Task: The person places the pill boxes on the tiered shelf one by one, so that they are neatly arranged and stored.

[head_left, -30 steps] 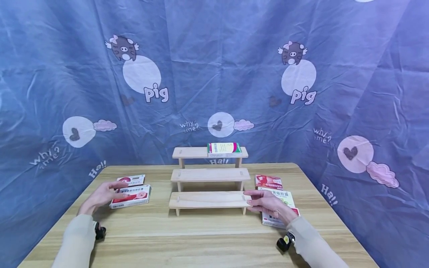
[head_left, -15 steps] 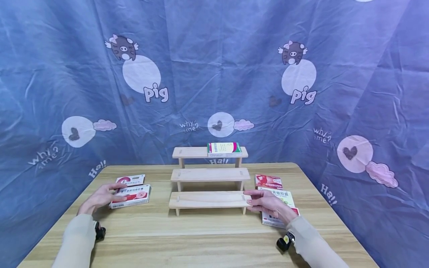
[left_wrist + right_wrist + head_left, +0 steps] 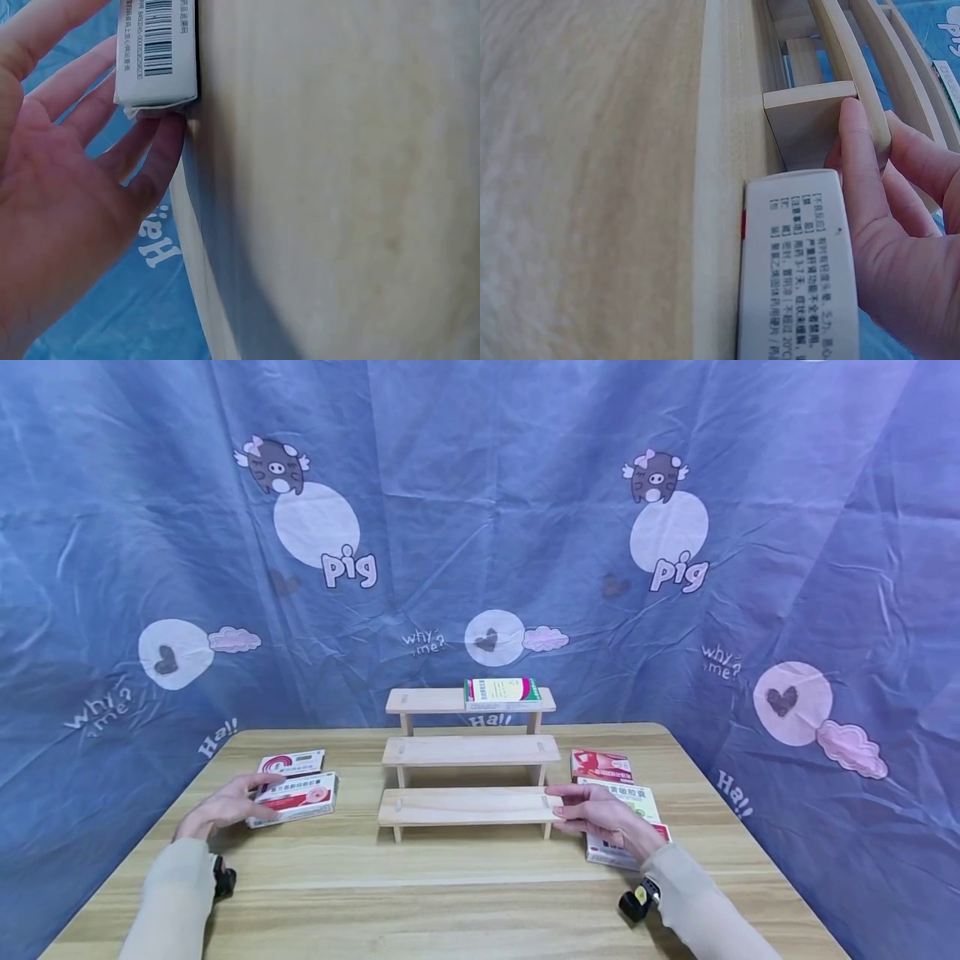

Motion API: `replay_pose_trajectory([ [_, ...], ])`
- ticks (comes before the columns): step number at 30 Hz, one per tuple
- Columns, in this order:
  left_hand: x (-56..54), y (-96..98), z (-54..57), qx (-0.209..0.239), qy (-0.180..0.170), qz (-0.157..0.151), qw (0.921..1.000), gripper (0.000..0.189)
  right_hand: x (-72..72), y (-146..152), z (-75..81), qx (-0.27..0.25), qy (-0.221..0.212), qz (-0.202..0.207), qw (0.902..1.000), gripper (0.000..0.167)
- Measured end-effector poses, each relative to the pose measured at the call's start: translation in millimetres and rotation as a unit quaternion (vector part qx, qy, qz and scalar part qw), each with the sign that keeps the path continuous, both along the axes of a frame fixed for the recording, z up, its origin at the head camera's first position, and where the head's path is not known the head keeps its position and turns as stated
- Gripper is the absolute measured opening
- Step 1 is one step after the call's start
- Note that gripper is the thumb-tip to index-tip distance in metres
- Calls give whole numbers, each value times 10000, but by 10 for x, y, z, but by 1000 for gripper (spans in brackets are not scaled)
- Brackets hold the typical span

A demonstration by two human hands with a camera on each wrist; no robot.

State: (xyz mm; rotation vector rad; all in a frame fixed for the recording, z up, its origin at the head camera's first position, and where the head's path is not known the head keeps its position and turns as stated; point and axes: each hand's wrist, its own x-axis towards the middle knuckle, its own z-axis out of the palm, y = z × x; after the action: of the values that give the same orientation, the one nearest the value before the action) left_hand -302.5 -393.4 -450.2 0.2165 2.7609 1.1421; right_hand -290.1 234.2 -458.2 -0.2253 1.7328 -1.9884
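Observation:
At the left of the table my left hand (image 3: 225, 806) holds the left end of a white-and-red medicine box (image 3: 303, 799). In the left wrist view its fingers (image 3: 154, 154) run behind the box's barcoded end (image 3: 157, 52); the thumb's contact is out of sight. My right hand (image 3: 603, 817) pinches the right end of the lowest board of a three-step wooden display stand (image 3: 465, 806). Up close in the right wrist view, fingertips and thumb lie on either side of that board (image 3: 855, 82). A green-and-white medicine box (image 3: 501, 691) lies flat on the top step.
Behind the held box lies another white-and-red box (image 3: 294, 762). Right of the stand lie a red box (image 3: 602, 767), a white-and-green box (image 3: 637, 797) and a white-and-red box (image 3: 611, 853), partly under my right hand. A blue printed curtain (image 3: 480, 527) hangs behind the wooden table (image 3: 420, 902).
My left thumb has slid from the top of the medicine box down toward its near left edge, and the fingers sit closer to its end. My right hand and the stand stay still.

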Motion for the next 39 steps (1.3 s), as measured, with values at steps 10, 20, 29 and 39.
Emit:
replay_pose_trajectory([
  [10, 37, -1, 1, -69, -241, -28, 9997, 91, -13, -18, -18, 31, -72, 7, 10000, 54],
  [20, 49, -8, 16, 224, -322, -38, 9992, 94, -8, -11, -27, 24, -18, 5, 10000, 53],
  [29, 54, 47, 128, 486, 89, -75, 9987, 93, -21, -1, -44, -55, 66, 46, 10000, 53],
  [39, -6, 150, 293, 169, 879, -150, 9959, 84, -28, 1, -46, 65, 56, -7, 10000, 53],
])
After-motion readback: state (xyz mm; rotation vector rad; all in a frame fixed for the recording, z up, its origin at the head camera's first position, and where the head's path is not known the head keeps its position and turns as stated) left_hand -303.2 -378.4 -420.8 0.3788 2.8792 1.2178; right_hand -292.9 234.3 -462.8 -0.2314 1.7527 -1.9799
